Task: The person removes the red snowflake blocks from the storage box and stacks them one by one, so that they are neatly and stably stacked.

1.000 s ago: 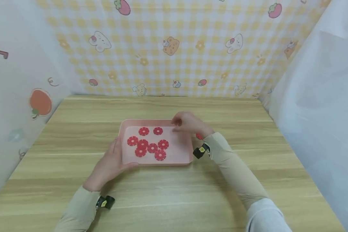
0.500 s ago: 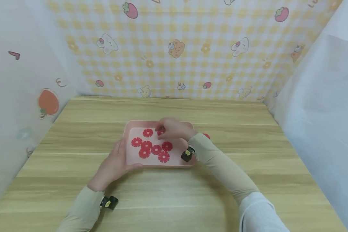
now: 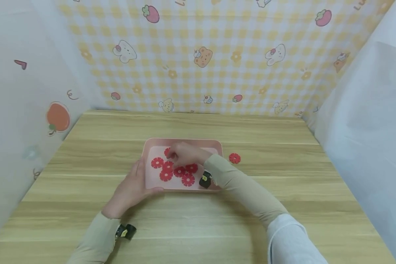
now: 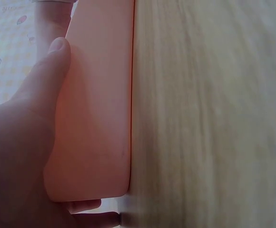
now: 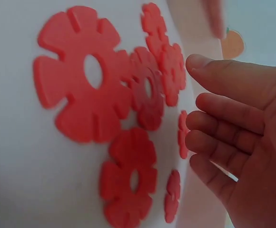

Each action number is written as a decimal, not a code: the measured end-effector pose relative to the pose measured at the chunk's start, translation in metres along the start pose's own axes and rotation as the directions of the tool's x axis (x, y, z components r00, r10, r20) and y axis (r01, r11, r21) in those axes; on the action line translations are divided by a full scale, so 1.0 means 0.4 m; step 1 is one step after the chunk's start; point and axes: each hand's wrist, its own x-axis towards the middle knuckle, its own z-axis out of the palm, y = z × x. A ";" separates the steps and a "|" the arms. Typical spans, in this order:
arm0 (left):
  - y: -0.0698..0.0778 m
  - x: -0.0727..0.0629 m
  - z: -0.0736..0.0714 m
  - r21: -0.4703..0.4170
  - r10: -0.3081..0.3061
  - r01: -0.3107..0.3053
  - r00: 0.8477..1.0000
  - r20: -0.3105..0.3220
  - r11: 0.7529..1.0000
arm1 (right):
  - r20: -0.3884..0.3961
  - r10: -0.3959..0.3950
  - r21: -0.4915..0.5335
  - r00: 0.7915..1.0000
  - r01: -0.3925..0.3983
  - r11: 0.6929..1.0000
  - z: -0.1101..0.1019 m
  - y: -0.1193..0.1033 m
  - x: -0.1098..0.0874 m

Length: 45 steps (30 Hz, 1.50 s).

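Note:
A shallow pink tray [image 3: 198, 190] sits on the wooden table with several red notched plastic discs [image 3: 188, 179] scattered flat in it, some overlapping. My left hand [image 3: 130, 189] grips the tray's left end, thumb along the front rim and fingers round the side. In the left wrist view the thumb lies along the tray wall [image 4: 97, 104]. Over the tray's back middle hovers my right hand [image 3: 184, 154], covering part of the discs below. The right wrist view shows its fingers loosely bent, thumb apart, with nothing between them, close to the discs [image 5: 147, 88].
One more red disc [image 3: 234, 158] lies on the table [image 3: 267, 205] just right of the tray. A yellow checked cloth [image 3: 217, 77] hangs behind the table, and white sheets [image 3: 366, 121] close off both sides.
My right hand has moved left across the tray from its back right corner, uncovering the loose disc on the table. The left hand keeps its grip; the head view has shifted slightly.

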 end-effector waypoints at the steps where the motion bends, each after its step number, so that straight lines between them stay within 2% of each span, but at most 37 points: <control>1: 0.000 0.000 0.000 0.003 0.000 0.000 1.000 0.001 1.000 | 0.003 0.003 -0.004 1.000 -0.003 1.000 0.004 0.000 0.004; 12: -0.003 0.003 0.004 0.013 -0.007 0.007 1.000 0.001 1.000 | 0.034 -0.008 -0.160 0.999 0.014 0.987 0.031 -0.015 0.025; 16: -0.004 0.004 0.005 0.017 -0.012 0.011 1.000 0.005 1.000 | 0.034 -0.010 -0.183 0.999 0.016 0.983 0.034 -0.017 0.028; 23: -0.001 0.004 0.005 0.004 -0.013 0.013 1.000 0.007 1.000 | 0.012 0.000 -0.149 1.000 0.002 0.989 0.031 -0.013 0.022; 29: -0.004 0.004 0.008 0.006 -0.007 0.007 1.000 0.000 1.000 | -0.034 0.042 -0.018 0.999 -0.043 0.999 0.000 -0.013 0.003; 34: -0.004 0.005 0.010 0.001 0.006 -0.006 1.000 -0.009 1.000 | -0.001 0.086 0.096 0.996 -0.085 0.992 -0.036 -0.010 -0.023; 37: -0.004 0.004 0.012 0.001 0.010 -0.010 1.000 -0.013 1.000 | -0.002 0.103 0.062 0.995 -0.103 0.993 -0.055 -0.006 -0.037; 41: -0.002 0.004 0.011 -0.006 0.011 -0.011 1.000 -0.016 1.000 | -0.051 0.088 -0.029 0.995 -0.090 0.996 -0.082 0.006 -0.056; 45: 0.000 0.004 0.007 -0.008 -0.003 0.003 1.000 -0.011 1.000 | -0.078 0.070 -0.052 0.994 -0.074 0.996 -0.108 0.023 -0.080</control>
